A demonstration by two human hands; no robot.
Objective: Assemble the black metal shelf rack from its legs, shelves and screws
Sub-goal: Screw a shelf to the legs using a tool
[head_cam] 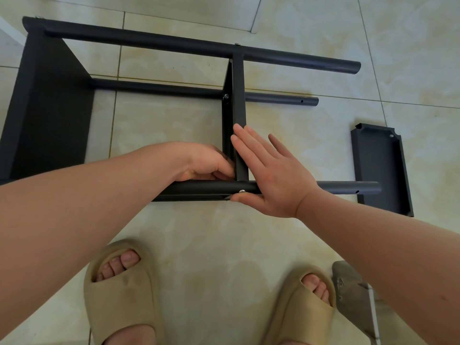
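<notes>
Shelf between left hand, right hand

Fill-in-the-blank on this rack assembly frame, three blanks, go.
The left hand grips the middle shelf at the near ___. Pressed flat against that shelf is the ___ hand. A loose shelf lies apart on the tiled ___.
Answers: leg; right; floor.
</notes>
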